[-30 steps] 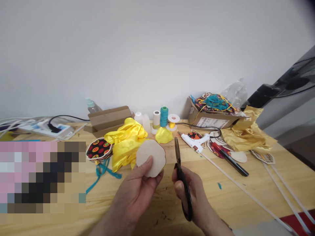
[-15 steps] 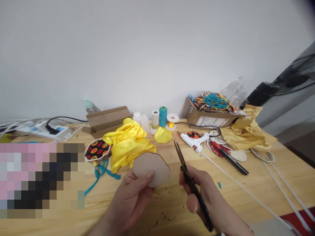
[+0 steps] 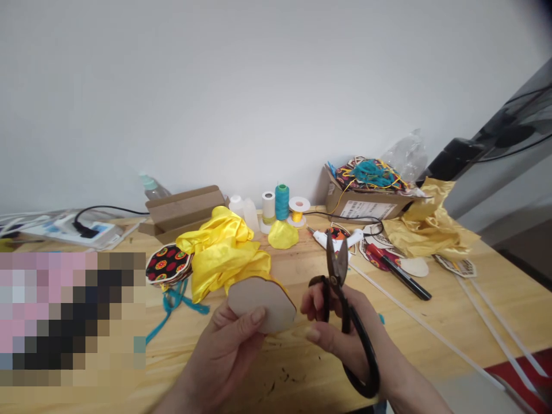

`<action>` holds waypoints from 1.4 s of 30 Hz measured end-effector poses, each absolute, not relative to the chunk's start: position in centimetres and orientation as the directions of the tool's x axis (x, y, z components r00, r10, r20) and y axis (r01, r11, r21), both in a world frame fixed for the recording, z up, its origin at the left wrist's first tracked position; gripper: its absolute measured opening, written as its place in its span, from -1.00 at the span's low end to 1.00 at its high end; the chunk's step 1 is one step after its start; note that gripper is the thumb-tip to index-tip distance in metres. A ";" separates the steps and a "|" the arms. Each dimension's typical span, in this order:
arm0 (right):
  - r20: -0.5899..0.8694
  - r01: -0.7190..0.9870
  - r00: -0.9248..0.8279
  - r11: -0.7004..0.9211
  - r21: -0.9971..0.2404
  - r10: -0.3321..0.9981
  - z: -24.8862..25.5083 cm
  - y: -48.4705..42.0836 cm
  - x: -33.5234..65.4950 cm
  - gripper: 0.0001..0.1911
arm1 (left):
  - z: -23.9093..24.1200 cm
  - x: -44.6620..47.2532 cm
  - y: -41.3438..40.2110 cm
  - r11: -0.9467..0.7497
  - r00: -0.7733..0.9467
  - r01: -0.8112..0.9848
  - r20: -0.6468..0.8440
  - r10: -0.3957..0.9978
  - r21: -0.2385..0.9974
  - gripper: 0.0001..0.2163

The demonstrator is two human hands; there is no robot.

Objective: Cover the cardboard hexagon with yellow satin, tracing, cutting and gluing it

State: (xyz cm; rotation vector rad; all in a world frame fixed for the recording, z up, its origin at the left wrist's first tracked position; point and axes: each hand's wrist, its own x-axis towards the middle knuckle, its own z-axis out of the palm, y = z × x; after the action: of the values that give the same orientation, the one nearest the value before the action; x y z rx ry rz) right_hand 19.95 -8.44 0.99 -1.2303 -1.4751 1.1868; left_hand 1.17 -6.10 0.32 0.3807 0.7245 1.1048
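Observation:
My left hand (image 3: 233,339) pinches a beige scalloped cardboard piece (image 3: 262,302) by its lower edge, thumb on top, just above the wooden table (image 3: 431,299). Yellow satin fabric (image 3: 224,253) shows right behind the piece. My right hand (image 3: 340,333) grips black scissors (image 3: 340,305) by the handles, blades pointing up and slightly apart, just right of the cardboard piece.
A patterned fabric disc (image 3: 168,264) and teal ribbon (image 3: 176,302) lie left. Thread spools (image 3: 281,202), a glue gun (image 3: 340,237), a black marker (image 3: 399,271), a cardboard box (image 3: 366,198) of scraps, gold fabric (image 3: 425,233) and white strips (image 3: 431,330) lie behind and right.
My right hand turned the scissors upright and brought them closer to the cardboard piece, with the blades parting. My left hand lowered the piece slightly.

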 end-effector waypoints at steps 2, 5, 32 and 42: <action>0.106 0.164 -0.112 0.123 -0.979 0.988 1.1 -8.2 19.5 -0.67 | 0.2 1.1 -6.3 0.427 0.280 -0.662 -0.324 0.903 0.616 -0.85; 0.171 0.132 -0.091 0.183 -0.974 0.981 1.4 -8.0 18.9 -0.69 | 0.0 1.0 -6.4 0.444 0.301 -0.650 -0.328 0.895 0.616 -0.86; 0.174 0.122 -0.013 0.174 -0.977 0.985 0.5 -7.4 17.0 -0.87 | 1.1 1.6 -4.7 0.422 0.113 -0.801 -0.585 0.803 0.424 -0.63; 0.127 0.106 -0.006 0.127 -0.986 0.992 0.7 -7.0 16.9 -0.85 | 1.0 2.3 -5.1 0.427 0.152 -0.786 -0.529 0.835 0.447 -0.61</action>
State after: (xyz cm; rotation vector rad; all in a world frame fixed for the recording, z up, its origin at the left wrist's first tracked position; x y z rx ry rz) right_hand 16.95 -6.96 0.70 -1.1906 -1.3433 1.0612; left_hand 2.30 -5.10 1.04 0.0709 0.8099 1.1642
